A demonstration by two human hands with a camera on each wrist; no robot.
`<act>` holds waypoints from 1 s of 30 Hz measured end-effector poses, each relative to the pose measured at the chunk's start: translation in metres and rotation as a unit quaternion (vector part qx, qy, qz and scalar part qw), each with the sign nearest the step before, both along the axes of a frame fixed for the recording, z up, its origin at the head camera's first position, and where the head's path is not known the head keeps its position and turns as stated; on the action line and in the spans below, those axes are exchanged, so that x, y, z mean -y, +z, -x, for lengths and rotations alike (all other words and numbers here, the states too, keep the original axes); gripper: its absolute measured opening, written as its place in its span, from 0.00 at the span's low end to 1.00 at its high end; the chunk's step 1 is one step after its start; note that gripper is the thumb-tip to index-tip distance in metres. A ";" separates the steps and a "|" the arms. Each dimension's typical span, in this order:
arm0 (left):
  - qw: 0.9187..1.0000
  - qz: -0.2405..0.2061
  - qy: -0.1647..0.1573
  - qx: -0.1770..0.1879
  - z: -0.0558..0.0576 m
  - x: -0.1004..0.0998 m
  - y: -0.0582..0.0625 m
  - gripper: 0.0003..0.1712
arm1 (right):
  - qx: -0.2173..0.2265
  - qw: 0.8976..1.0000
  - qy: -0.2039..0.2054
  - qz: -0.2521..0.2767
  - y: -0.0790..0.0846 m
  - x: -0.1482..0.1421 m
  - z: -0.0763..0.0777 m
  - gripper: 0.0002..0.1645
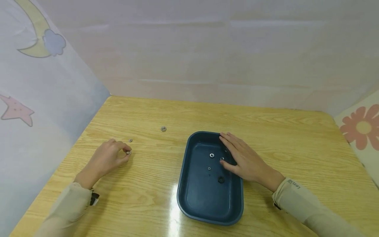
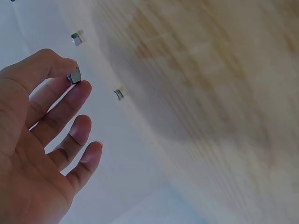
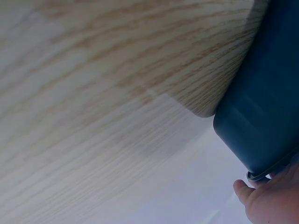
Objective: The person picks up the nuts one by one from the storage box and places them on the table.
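Head view: left grip [image 1: 108, 158] pinches a small metal nut [image 1: 128, 152], its size suiting fingertips; right grip [image 1: 247, 161], fingers extended, rests on the blue tray [image 1: 204, 200] beneath, probably steadying it.

Bright, smooth shine on that metal nut [image 2: 74, 75] you pinch! Your tray [image 1: 201, 200] is smooth plastic with a soft sheen; the dark nut [image 1: 221, 179] inside looks duller. And your table [image 1: 148, 197], glossy wood grain, throws back glare! A creased, matt sheet [image 1: 192, 59] backs it; your sleeves [image 1: 308, 200] look like matt cloth.
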State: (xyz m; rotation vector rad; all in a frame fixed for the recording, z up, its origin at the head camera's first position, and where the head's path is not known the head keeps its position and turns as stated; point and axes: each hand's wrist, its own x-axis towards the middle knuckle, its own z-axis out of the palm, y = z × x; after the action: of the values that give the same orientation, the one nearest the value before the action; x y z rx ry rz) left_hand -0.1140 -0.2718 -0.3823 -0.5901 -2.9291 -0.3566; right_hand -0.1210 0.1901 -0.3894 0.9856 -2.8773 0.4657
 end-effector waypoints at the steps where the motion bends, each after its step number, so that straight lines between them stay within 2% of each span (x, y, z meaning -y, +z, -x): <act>1: 1.000 0.001 0.003 0.002 -0.001 0.002 -0.001 0.06 | 0.001 1.000 0.000 0.000 0.000 0.000 0.000 0.49; 6: 1.000 0.006 0.007 0.011 -0.001 0.009 -0.005 0.08 | 0.005 1.000 -0.001 0.003 -0.001 0.000 -0.001 0.48; 13: 0.998 0.021 0.028 0.048 -0.004 0.017 -0.005 0.10 | 0.005 1.000 -0.001 0.005 -0.002 -0.001 -0.001 0.48; 23: 0.997 0.023 0.032 0.063 -0.006 0.018 -0.004 0.09 | 0.008 1.000 -0.002 0.006 0.000 -0.001 -0.001 0.48; 30: 0.996 0.025 0.030 0.077 -0.004 0.019 -0.006 0.10 | 0.007 1.000 -0.001 0.003 -0.001 -0.001 0.000 0.49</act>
State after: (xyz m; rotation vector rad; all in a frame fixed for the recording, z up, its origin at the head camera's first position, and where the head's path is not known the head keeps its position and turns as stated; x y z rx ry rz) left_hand -0.1100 -0.2912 -0.3879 -0.5007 -3.1035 -0.3381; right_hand -0.1212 0.1909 -0.3907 0.9810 -2.8882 0.4838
